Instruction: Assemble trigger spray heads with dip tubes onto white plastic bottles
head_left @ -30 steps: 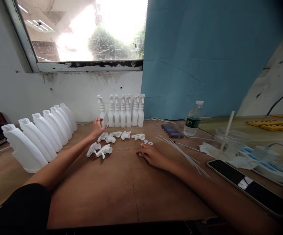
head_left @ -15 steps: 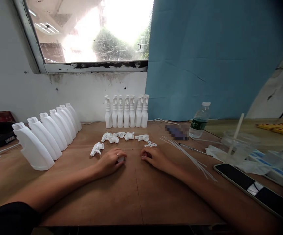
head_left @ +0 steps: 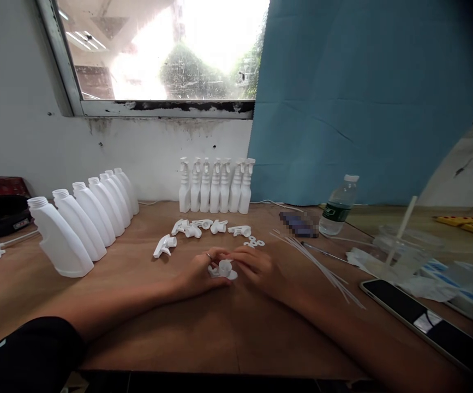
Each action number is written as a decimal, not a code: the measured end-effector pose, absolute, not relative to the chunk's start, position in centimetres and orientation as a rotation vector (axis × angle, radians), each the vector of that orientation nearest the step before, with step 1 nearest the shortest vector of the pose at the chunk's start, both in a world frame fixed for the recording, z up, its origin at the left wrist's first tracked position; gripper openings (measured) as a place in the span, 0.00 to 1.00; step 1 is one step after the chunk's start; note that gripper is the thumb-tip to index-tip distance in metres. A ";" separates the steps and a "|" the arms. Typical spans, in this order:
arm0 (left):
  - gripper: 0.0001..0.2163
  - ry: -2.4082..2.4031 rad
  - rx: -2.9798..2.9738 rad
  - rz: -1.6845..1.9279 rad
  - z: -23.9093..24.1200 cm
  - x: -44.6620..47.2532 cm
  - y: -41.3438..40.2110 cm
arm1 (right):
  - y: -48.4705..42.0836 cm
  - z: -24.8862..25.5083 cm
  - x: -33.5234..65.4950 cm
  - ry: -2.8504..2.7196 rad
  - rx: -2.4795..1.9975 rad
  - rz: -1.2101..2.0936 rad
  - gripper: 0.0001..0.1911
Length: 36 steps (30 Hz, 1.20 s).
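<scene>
My left hand point(head_left: 200, 271) and my right hand point(head_left: 256, 268) meet over the middle of the wooden table point(head_left: 203, 327). Between their fingers sits a white spray trigger head point(head_left: 222, 269), held by both. Several loose trigger heads point(head_left: 203, 226) lie in a row just beyond, with one more trigger head point(head_left: 163, 246) to the left. Small white rings point(head_left: 256, 240) rest near my right hand. A bundle of thin clear tubes point(head_left: 322, 265) lies to the right.
Open white bottles point(head_left: 89, 218) stand in a slanted row at the left. Finished spray bottles point(head_left: 215, 185) line the wall under the window. A water bottle point(head_left: 338, 205), a clear cup with a straw point(head_left: 397, 240) and a phone point(head_left: 420, 322) occupy the right side.
My left hand came back from the far spray bottles, picked up a trigger head and brought it to the centre. My right hand closed in to meet it.
</scene>
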<state>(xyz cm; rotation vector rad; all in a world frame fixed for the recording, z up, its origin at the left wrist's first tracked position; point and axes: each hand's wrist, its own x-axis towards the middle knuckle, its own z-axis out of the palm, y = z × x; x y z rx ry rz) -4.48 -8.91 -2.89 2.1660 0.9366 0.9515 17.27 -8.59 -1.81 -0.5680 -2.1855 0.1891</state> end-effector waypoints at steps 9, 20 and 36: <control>0.18 0.977 2.325 0.900 -3.1 -4.8 -9.2 | -8.9 -1.2 17.5 -2.368 -0.457 0.360 0.12; 0.15 0.783 2.624 0.904 -3.4 -5.8 -8.4 | -8.9 -1.1 17.1 -2.399 -0.506 0.377 0.04; 0.17 0.865 2.558 0.862 -3.4 -5.7 -8.3 | 0.5 -1.7 28.5 -2.098 -1.720 -0.294 0.10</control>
